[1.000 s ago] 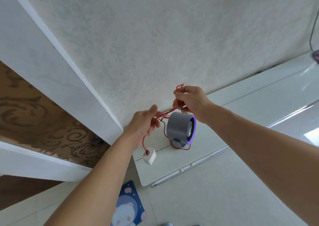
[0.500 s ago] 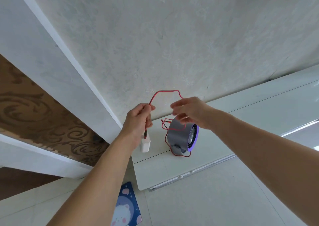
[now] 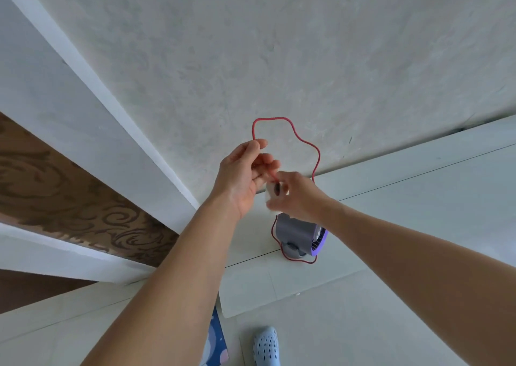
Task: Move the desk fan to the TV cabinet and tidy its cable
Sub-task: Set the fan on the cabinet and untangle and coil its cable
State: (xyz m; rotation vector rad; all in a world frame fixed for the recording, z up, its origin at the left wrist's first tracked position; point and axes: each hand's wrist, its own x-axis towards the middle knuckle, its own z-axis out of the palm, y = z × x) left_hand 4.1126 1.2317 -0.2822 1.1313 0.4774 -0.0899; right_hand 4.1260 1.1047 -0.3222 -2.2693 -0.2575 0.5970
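Red cable (image 3: 290,131) rises in a wavy loop above the two hands, set against the pale textured wall (image 3: 279,44). One end of the loop comes down into the left hand (image 3: 245,170), whose thumb and forefinger pinch the strand while the other fingers curl loosely beneath it. The other side of the loop drops past the right hand (image 3: 296,195) and runs on down behind it toward the desk fan (image 3: 300,235). The right hand's fingers are curled round the small white plug adapter (image 3: 270,194), gripping it just beside the left hand's fingertips; the adapter is blurred, and only part of it shows between the fingers.

The fan is grey with a purple rim and stands upright on its foot on the white TV cabinet (image 3: 418,187), close to the cabinet's left end and directly below the right hand. More of the red cable lies slack round the fan's base, curling along its left side and under its front edge. The cabinet top meets the wall along its far edge.

Below the cabinet, on the light floor, a pale blue perforated clog (image 3: 266,346) shows at the bottom edge, and a dark blue mat with a cartoon print (image 3: 216,340) lies partly hidden behind the left forearm
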